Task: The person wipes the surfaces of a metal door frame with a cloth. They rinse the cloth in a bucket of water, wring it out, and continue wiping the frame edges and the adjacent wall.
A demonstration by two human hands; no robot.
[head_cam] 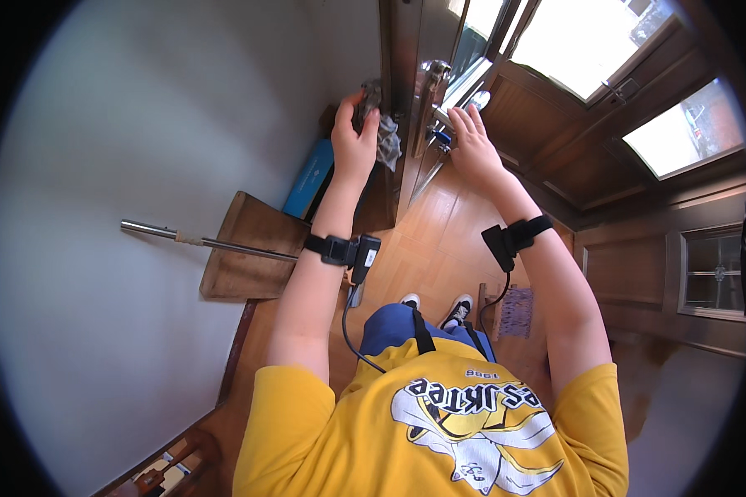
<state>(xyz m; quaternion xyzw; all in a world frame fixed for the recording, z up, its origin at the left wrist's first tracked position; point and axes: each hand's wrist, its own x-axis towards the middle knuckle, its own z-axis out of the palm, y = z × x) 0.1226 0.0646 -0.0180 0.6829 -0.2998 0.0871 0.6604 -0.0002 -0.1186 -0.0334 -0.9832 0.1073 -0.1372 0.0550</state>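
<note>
My left hand (355,146) grips a crumpled grey cloth (388,141) on the wall side of a dark brown door (404,56). Part of the cloth hangs below my fingers. On the door's edge, a metal handle (436,73) tops a long lock plate (423,121). My right hand (475,152) is on the door's other side, its fingers stretched out and holding nothing visible. Its fingertips are close to a shiny rounded metal piece (480,99); whether they touch the door cannot be told. A blue-headed key (441,136) shows at the lock, left of my right hand.
Against the pale wall (118,124) are a blue box (311,177), a wooden board (242,270) and a metal pole (248,246). A low stool with a woven seat (516,312) stands on the wood-look floor (429,230). Another panelled door with glass (597,124) is at right.
</note>
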